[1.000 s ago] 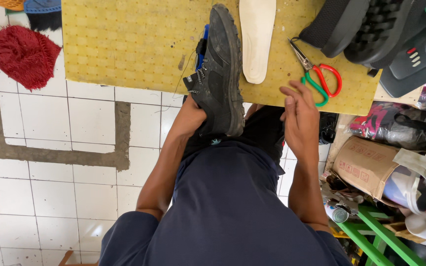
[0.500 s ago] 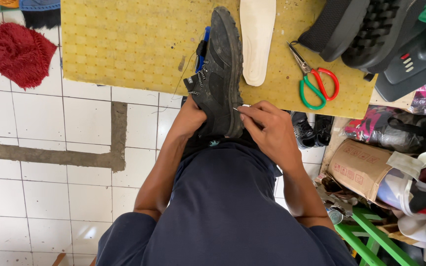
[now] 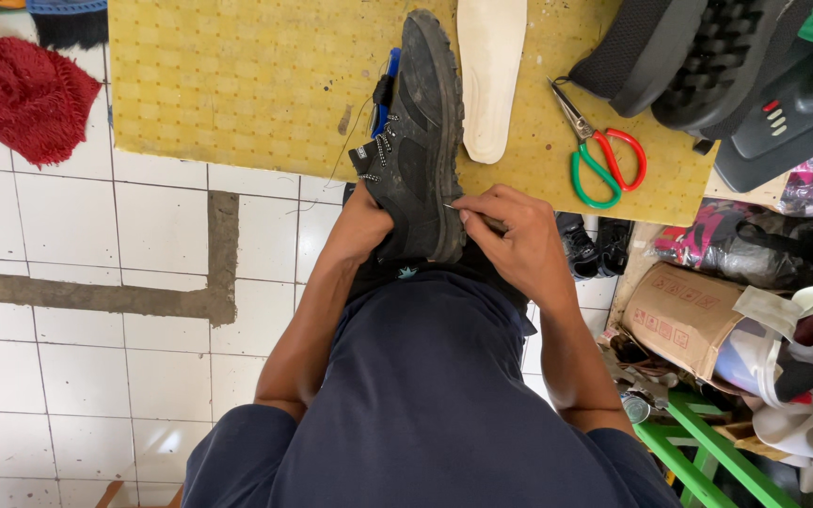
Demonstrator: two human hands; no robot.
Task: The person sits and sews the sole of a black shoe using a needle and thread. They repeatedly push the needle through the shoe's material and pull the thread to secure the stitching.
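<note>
1. At the near edge of the counter [image 3: 237,85], the right hand [image 3: 518,240] is pinched shut on a thin needle [image 3: 451,207], whose tip touches the sole edge of the dark shoe [image 3: 416,150].
2. Left hand [image 3: 364,226] is mostly hidden behind the shoe's heel; it seems to steady the shoe there, though I cannot tell how its fingers are closed.
3. Shoe lies just left of the right hand, on its side, with its long axis running from near to far: heel toward the person, toe pointing away. The right hand is the nearer one to the sole seam.
4. Shoe is matte black with a rugged rubber sole and speckled laces; the counter's mat is yellow, dimpled and scuffed.
5. Just right of the shoe lies a pale, smooth insole [image 3: 489,75], parallel to it.
6. Farther right rest scissors [image 3: 599,155] with red and green handles; a blue pen [image 3: 386,89] lies just left of the shoe.
</note>
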